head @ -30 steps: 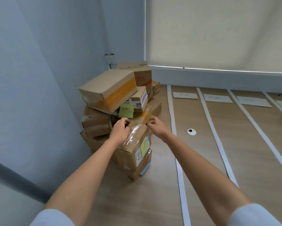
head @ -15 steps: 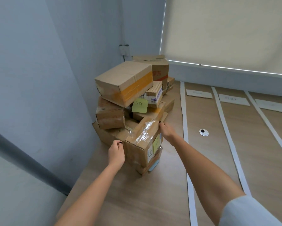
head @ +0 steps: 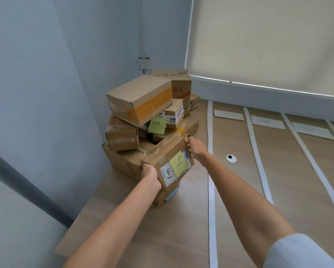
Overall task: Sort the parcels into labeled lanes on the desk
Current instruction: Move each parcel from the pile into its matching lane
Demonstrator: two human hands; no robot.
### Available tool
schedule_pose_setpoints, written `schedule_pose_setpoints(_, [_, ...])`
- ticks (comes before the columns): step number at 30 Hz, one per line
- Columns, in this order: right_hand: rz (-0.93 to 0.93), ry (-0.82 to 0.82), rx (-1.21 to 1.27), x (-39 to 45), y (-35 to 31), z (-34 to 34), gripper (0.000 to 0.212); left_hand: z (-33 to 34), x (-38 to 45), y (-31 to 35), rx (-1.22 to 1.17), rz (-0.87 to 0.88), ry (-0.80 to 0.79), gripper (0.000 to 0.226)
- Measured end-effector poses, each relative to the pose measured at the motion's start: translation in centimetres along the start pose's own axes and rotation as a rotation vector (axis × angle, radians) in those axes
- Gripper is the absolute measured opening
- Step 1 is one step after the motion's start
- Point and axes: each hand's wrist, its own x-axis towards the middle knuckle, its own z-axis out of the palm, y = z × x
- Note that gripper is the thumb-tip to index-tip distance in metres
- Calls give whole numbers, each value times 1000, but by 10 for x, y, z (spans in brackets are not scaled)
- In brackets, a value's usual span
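Both hands are on it now: the left hand (head: pixel 150 174) has slid to the near corner and grips from below, the right hand (head: pixel 196 147) clamps the far edge, and the front parcel (head: pixel 169 161) tips up off the pile (head: pixel 139 117), its yellow note (head: pixel 178 163) turned towards us where a moment ago it sat flush. It's coming free at the desk's (head: pixel 181 229) left corner; next, I'd say, read that note and carry it to a taped lane (head: pixel 231 144)

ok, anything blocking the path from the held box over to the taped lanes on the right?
Nothing visible. Both hands, left and right, grip the box with the yellow note; the desk toward the lanes shows only tape strips and a grommet.
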Motion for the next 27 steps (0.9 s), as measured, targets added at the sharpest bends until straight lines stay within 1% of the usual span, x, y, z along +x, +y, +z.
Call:
schedule_pose_setpoints(2, [-18,15,-7,-6,3,-17,46,12,-6,-7,7,1,-7,52])
schedule_pose_setpoints(5, [-46,81,-21,-13,13,-42,44,33,-27,-17,21,-7,-75,56])
schedule_pose_setpoints(7, [-37,143,39,-18,23,-58,45,46,-38,-22,34,24,-78,56])
schedule_pose_setpoints(9, [-25,209,92,-24,31,-74,38,54,-48,-24,71,40,-97,60])
schedule_pose_setpoints(12, [-5,308,165,-39,46,-98,40,71,-57,-25,145,87,-153,59])
schedule_pose_setpoints(15, [40,372,247,-56,63,-124,36,91,-69,-31,322,242,-112,51])
schedule_pose_setpoints(18, [70,386,276,-72,74,-147,30,111,-74,-42,599,551,-30,45])
schedule_pose_setpoints(19, [53,393,269,-76,77,-153,30,118,-77,-47,672,653,-33,43])
schedule_pose_setpoints(21, [23,423,316,-85,81,-163,29,131,-82,-56,756,790,-61,41])
schedule_pose_setpoints(23, [10,455,404,-94,86,-171,27,142,-86,-63,803,864,-97,43])
schedule_pose_setpoints(25, [-30,492,450,-100,88,-178,27,151,-86,-66,789,876,-169,48])
schedule_pose_setpoints(27, [-88,537,497,-102,87,-182,23,158,-85,-68,762,879,-216,51])
